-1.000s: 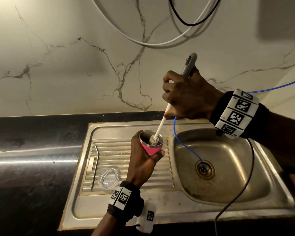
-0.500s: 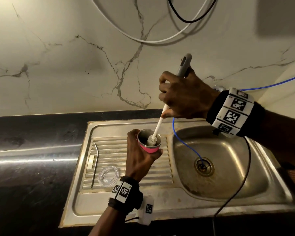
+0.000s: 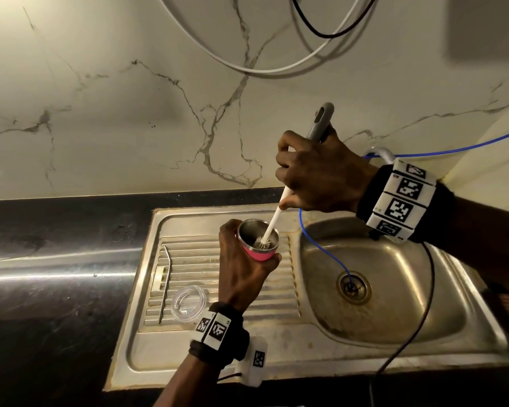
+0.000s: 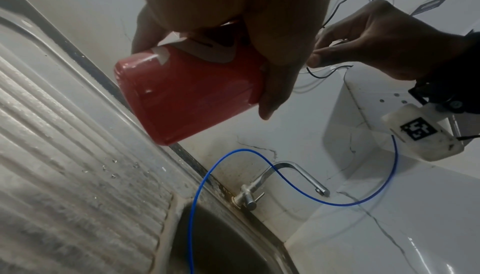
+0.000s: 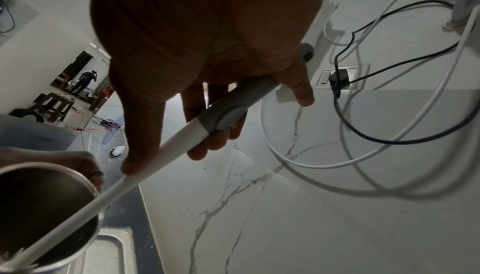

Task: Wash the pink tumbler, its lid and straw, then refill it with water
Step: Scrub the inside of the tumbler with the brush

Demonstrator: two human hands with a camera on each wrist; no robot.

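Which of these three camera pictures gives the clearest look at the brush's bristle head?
The head view: the bristle head sits just inside the pink tumbler, fully visible against the steel. The right wrist view catches only a cropped white edge of it at the frame's corner. The left wrist view shows none of it, only the tumbler's outside.

wall (image 3: 130, 98): veined white marble; counter (image 3: 41, 230): black; sink (image 3: 394, 304): steel
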